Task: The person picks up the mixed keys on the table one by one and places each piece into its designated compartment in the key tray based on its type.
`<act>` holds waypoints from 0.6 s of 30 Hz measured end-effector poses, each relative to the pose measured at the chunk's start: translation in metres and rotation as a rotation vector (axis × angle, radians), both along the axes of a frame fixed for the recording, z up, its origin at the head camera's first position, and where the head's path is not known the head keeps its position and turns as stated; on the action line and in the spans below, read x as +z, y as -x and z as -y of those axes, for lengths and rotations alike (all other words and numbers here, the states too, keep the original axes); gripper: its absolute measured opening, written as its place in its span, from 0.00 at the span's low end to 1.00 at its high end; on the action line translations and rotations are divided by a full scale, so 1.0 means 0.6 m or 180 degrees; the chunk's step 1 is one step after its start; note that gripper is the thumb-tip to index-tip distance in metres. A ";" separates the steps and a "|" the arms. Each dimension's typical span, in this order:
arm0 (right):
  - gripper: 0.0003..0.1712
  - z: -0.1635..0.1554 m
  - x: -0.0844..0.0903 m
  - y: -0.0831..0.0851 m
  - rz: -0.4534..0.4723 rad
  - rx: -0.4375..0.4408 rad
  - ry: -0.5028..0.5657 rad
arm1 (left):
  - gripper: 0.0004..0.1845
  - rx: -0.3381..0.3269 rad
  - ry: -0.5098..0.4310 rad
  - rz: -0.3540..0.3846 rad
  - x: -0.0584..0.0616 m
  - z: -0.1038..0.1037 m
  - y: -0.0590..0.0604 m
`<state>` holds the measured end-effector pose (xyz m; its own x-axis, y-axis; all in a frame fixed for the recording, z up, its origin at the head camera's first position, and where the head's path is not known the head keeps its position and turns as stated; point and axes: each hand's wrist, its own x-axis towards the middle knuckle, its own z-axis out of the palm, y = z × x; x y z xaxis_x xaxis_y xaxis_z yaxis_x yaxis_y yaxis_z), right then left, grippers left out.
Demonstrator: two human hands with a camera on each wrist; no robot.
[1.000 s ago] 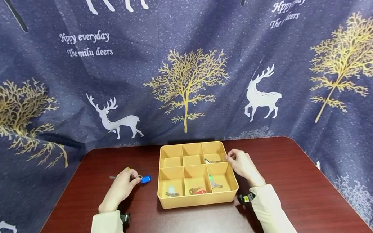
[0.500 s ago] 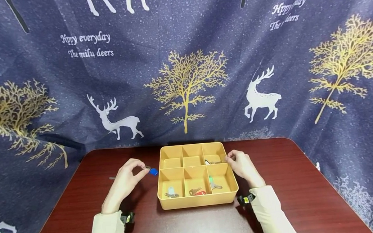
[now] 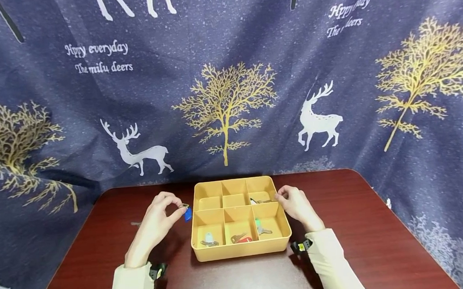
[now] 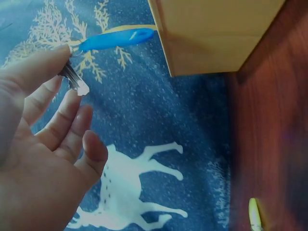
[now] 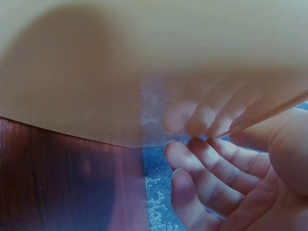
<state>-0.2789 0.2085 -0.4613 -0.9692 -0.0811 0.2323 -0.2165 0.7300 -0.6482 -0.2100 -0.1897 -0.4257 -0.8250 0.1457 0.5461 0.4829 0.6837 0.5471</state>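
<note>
Holding a key with a blue tag just beside the left wall of the yellow tray, the left hand is raised above the dark red worktop. I judge that the sorting is more than half done. Four of the six compartments already have a key: one with a pale tag in the near left, one with a red tag in the near middle, one with a green tag in the near right, and one in the far right. The far left and far middle compartments look empty. What remains, as far as I can see, is the blue-tagged key, not yet inside the tray, and a small item lying on the worktop well to the left, too small to identify.

The left grip is narrow: thumb and forefinger pinch the metal part of the key, and the blue tag hangs out toward the tray corner, while the other fingers are loosely spread and hold nothing. The right hand rests against the right wall of the tray near the far right compartment; its fingers are gently curved against the wall, so it steadies the tray and does not close around it.
</note>
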 end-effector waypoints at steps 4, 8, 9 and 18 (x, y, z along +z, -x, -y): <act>0.06 0.001 -0.001 0.000 -0.0023 0.0026 0.0022 | 0.10 -0.0100 0.0023 -0.0116 0.007 -0.010 0.012; 0.06 0.001 -0.001 0.000 -0.0034 0.0028 0.0011 | 0.11 -0.0227 0.0021 -0.0183 0.017 -0.022 0.027; 0.06 0.001 -0.002 -0.001 -0.0028 0.0026 0.0025 | 0.11 -0.0265 0.0022 -0.0195 0.020 -0.025 0.030; 0.07 0.002 -0.005 -0.003 -0.0002 -0.0001 0.0106 | 0.09 -0.0486 0.0116 0.0011 0.049 -0.054 0.054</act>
<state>-0.2772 0.2076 -0.4641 -0.9691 -0.0732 0.2356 -0.2169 0.7080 -0.6721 -0.2421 -0.1574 -0.3962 -0.7937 0.2891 0.5353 0.5808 0.6219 0.5253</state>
